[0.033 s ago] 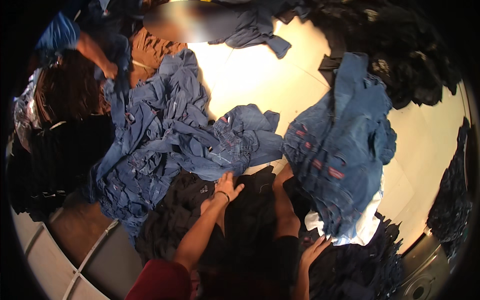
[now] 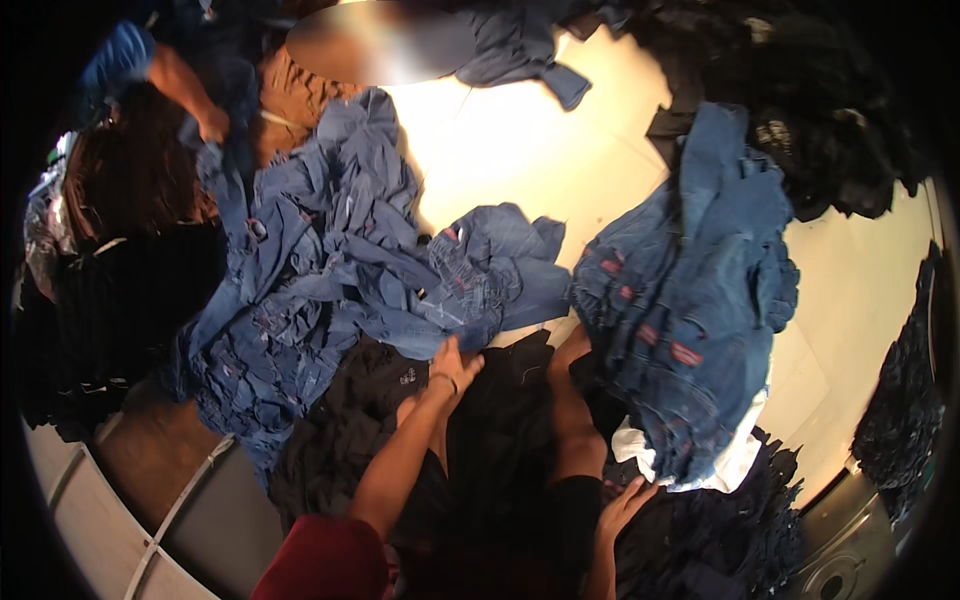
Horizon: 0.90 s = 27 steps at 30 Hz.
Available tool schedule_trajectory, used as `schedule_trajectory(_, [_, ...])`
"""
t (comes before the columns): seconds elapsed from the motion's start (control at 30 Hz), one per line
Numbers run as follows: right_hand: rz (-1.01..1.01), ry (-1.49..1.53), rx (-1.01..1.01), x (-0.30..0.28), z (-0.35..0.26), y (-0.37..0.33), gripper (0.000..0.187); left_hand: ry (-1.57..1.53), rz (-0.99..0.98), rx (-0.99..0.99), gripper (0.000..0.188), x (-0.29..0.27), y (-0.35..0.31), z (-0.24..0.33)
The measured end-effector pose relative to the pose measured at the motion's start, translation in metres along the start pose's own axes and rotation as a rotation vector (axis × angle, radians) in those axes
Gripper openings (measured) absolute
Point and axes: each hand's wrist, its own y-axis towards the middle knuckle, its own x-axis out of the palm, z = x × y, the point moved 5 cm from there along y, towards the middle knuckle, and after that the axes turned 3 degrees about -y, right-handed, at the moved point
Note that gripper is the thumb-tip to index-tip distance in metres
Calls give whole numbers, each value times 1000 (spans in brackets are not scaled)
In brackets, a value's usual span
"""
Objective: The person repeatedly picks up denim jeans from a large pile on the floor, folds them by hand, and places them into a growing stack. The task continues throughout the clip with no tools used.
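Note:
My left hand [image 2: 452, 365], a thin band on its wrist, lies with fingers apart on a black garment [image 2: 350, 430], its fingertips at the edge of a crumpled blue denim garment [image 2: 480, 275]. My right hand [image 2: 625, 505] is low on the right with its fingers spread. It rests against dark clothes beside a white cloth [image 2: 735, 465] under a tall stack of blue jeans [image 2: 690, 290]. A bare forearm [image 2: 572, 420] runs up under that stack. Its hand is hidden, and I cannot tell whose arm it is.
A big heap of blue denim [image 2: 300, 270] covers the left of the pale table [image 2: 520, 140]. Another person's hand [image 2: 212, 125], in a blue sleeve, holds denim at top left. Black clothing [image 2: 790, 90] is piled at top right, with more dark clothes [image 2: 720, 540] at bottom right.

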Motion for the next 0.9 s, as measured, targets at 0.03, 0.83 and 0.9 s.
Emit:
schedule_trajectory(0.03, [-16, -126, -6, 10, 5, -1, 54, -156, -33, -78, 104, 11, 41, -25])
schedule_trajectory(0.83, [-1086, -319, -813, 220, -256, -147, 48, -501, -112, 628, 119, -225, -108, 22])
schedule_trajectory(0.9, [-1101, -445, -850, 210, -283, -119, 43, -555, -302, 341, 87, -226, -86, 52])
